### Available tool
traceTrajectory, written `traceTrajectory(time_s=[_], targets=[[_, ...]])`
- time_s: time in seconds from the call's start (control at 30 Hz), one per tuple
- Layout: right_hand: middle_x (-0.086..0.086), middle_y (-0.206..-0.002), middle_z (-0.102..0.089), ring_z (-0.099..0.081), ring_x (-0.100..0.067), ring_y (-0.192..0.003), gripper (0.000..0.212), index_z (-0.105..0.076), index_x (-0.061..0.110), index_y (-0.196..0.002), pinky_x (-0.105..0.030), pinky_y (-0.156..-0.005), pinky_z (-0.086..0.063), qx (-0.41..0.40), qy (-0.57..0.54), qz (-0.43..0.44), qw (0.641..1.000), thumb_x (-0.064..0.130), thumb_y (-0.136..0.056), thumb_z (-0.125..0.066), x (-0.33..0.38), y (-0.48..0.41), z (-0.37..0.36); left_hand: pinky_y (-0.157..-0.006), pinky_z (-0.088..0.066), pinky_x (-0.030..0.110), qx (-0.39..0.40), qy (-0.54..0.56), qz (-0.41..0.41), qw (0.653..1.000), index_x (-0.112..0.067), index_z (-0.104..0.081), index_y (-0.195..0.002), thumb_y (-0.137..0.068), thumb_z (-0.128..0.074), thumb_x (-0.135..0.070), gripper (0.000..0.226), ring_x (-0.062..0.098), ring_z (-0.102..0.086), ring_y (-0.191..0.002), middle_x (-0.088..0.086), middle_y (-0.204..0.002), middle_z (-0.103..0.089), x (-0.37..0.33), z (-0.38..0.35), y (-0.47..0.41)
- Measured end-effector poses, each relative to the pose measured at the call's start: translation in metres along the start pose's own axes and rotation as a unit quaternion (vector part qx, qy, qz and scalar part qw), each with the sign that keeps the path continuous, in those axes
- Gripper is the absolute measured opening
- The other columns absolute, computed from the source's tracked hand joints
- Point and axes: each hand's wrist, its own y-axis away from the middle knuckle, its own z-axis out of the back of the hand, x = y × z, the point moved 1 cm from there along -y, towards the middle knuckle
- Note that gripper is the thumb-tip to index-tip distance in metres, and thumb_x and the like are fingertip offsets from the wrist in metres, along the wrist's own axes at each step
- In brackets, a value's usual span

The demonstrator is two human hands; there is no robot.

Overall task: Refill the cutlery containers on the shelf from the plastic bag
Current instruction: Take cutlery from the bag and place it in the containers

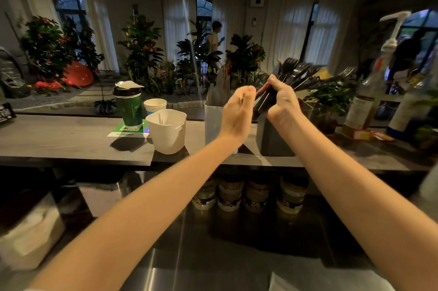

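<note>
Right hand gripping blurred forks, left hand beside, hold unclear

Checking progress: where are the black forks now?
Head view, right of centre: the right hand grips the black forks above the dark container on the shelf.

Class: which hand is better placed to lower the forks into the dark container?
Right. The right hand grips the forks just above the dark container; the left hand is only beside them.
</note>
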Motion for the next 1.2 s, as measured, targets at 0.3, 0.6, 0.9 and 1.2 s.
traceTrajectory(time_s=[0.3, 0.6, 0.9, 1.2], targets=[[0.001, -0.067, -0.066, -0.062, -0.007, -0.058, 0.01, -0.067, 0.006, -0.09, -0.021, -0.048, -0.048, 0.013, 0.06, -0.012, 0.998, 0.014, -0.084, -0.068, -0.032, 0.078, 0.045, -0.069, -0.056, 0.041, 0.03, -0.38, -0.117, 0.917, -0.003, -0.058, -0.115, -0.098, -0.033, -0.048, 0.055, 0.031, -0.068, -0.078, 0.016, -0.091, -0.07, 0.013, 0.004, 0.092], [0.002, -0.062, -0.05, -0.051, -0.01, -0.058, 0.018, -0.051, 0.013, -0.076, -0.025, -0.064, -0.048, 0.135, 0.11, -0.065, 0.983, 0.016, -0.094, -0.052, -0.052, 0.118, 0.116, -0.062, -0.051, 0.017, 0.336, -0.169, 0.216, 0.901, -0.017, -0.052, -0.098, -0.1, -0.041, -0.034, 0.021, 0.006, -0.059, -0.064, -0.002, -0.079, -0.06, 0.01, 0.024, 0.144], [-0.004, -0.113, -0.062, -0.061, -0.01, -0.099, 0.047, -0.046, 0.011, -0.132, -0.017, -0.08, -0.05, 0.146, 0.463, 0.102, 0.868, 0.009, -0.088, -0.062, -0.093, 0.164, 0.135, -0.108, -0.037, 0.044, 0.105, 0.085, 0.308, 0.942, -0.013, -0.043, -0.133, -0.039, -0.077, -0.068, 0.115, 0.023, -0.051, -0.122, 0.005, -0.125, -0.059, 0.001, -0.001, 0.157], [-0.004, -0.135, -0.049, -0.049, -0.02, -0.125, 0.082, -0.018, 0.01, -0.145, -0.025, -0.096, -0.045, 0.153, 0.612, 0.04, 0.775, 0.019, -0.083, -0.07, -0.097, 0.185, 0.141, -0.085, -0.049, 0.037, 0.017, 0.166, 0.383, 0.908, -0.007, -0.064, -0.095, -0.088, -0.062, -0.014, 0.01, 0.017, -0.063, -0.083, 0.004, -0.078, -0.069, 0.012, -0.006, 0.168]])
